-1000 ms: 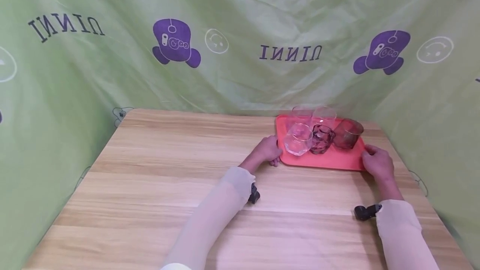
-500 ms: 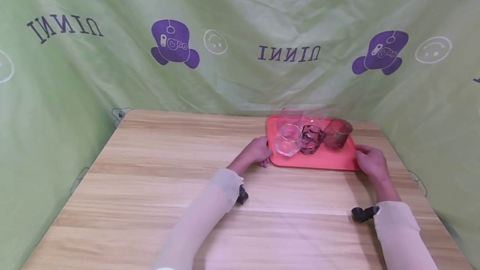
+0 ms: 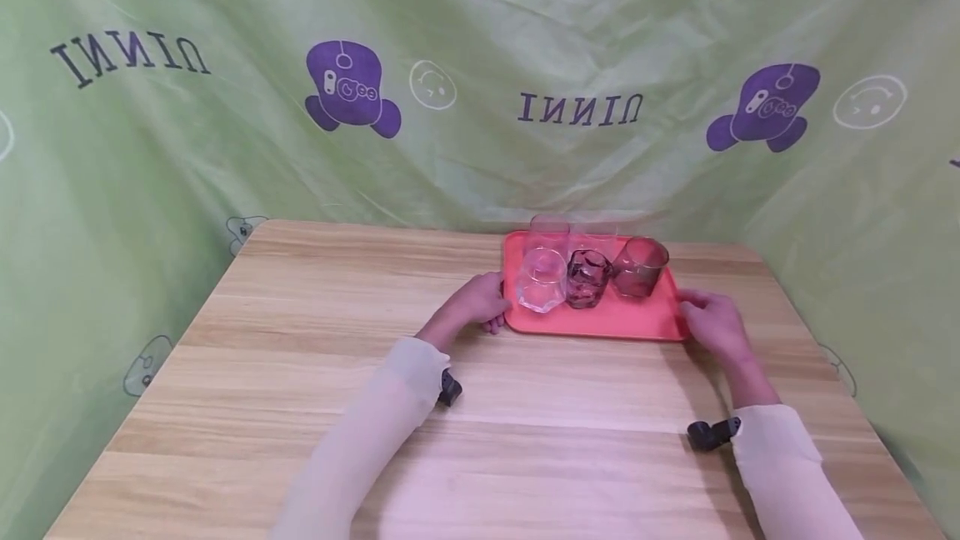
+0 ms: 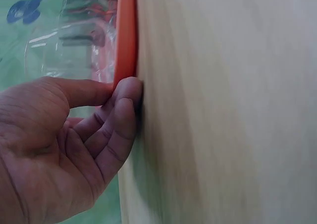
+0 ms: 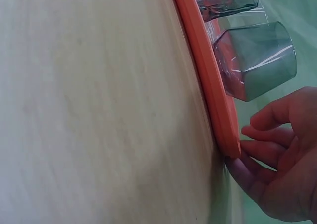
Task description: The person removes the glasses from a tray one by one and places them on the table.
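Note:
A red tray (image 3: 600,325) lies toward the back right of the wooden table, bearing several drinking glasses. My left hand (image 3: 480,298) grips its left end; in the left wrist view the thumb presses on the rim and the curled fingers (image 4: 124,117) reach beneath. At the other end my right hand (image 3: 716,323) holds the right edge, with a finger under the corner in the right wrist view. A clear faceted glass (image 3: 542,294) and a dark purple faceted glass (image 3: 587,280) stand in front, beside a grey-tinted glass (image 3: 641,269). Behind them are a pinkish glass (image 3: 550,227) and a faint clear one.
The wooden table (image 3: 300,315) extends left and forward of the tray. A green printed curtain (image 3: 465,165) hangs right behind the table's back edge and along both sides. Black wrist cameras (image 3: 708,434) sit at both sleeves.
The tray and its glasses have slid left along the back of the table, with both hands staying on its ends. The glasses keep their places on the tray.

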Demonstrator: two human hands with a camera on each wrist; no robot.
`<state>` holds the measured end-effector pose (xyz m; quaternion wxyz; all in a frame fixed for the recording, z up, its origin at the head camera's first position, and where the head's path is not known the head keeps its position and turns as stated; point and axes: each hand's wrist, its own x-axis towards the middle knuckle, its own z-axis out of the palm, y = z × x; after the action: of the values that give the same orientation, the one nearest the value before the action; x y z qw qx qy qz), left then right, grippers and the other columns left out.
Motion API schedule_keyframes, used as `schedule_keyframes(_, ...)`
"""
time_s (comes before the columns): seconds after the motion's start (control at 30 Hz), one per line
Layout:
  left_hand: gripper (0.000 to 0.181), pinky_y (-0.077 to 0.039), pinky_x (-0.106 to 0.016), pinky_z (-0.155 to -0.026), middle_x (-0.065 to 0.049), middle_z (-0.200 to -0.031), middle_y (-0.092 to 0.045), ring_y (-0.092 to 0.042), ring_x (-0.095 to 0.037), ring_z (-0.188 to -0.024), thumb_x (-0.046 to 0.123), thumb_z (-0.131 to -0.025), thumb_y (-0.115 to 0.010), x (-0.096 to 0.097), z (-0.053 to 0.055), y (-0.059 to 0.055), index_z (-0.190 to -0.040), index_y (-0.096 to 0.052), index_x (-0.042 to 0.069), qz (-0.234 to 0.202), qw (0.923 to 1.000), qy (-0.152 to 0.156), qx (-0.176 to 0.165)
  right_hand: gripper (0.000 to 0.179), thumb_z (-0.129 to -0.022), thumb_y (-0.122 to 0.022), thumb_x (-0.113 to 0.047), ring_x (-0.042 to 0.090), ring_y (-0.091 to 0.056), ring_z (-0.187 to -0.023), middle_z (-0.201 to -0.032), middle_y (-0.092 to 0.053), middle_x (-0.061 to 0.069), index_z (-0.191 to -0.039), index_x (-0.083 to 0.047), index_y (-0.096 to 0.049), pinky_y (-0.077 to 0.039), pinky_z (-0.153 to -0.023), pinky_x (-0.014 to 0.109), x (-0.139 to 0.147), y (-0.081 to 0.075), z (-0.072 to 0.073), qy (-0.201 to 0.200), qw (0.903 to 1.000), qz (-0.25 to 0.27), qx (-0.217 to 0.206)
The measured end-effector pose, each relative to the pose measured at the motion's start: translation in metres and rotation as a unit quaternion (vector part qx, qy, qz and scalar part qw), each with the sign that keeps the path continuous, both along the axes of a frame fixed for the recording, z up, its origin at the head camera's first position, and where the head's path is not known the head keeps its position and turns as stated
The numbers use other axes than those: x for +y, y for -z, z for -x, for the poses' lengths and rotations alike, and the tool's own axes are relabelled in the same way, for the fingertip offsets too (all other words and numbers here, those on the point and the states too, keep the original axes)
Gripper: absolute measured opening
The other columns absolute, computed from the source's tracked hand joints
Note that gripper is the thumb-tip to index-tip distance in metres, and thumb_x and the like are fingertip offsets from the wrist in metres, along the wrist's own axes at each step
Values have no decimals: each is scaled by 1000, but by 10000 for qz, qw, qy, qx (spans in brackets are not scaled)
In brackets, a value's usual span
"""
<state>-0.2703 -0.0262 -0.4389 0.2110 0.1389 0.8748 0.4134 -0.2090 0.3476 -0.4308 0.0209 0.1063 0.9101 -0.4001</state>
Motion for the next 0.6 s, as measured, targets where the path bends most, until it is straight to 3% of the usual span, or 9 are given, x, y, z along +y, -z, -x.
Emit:
schedule_keyframes(0.23,18,-56,-30,-49,-13,-67,-65,-63,-19,-49,1,-100,-59,-22,3,-3,-118,-57,0,30,9999,19,-100,46,-105,-46,-13,39,-51,-113,-137,-55,33,-145,8,-52,-45,-84,37,-15,1,5,-216,9997,-147,14)
schedule_keyframes(0.43,43,-56,-30,-48,-14,-68,-66,-64,-19,-50,1,-100,-59,-33,5,0,-141,-48,-3,-80,9998,79,-144,45,-105,-48,-14,40,-51,-116,-141,-53,33,-145,7,-52,-47,-91,47,-22,1,6,-377,9990,-244,-46)
schedule_keyframes(0.6,45,-57,-30,-50,-14,-71,-66,-64,-20,-53,3,-101,-59,-36,5,2,-144,-48,-2,-125,9997,43,-186,46,-106,-48,-15,42,-50,-117,-142,-51,35,-146,8,-50,-46,-95,53,-20,5,10,-540,9978,-386,82)
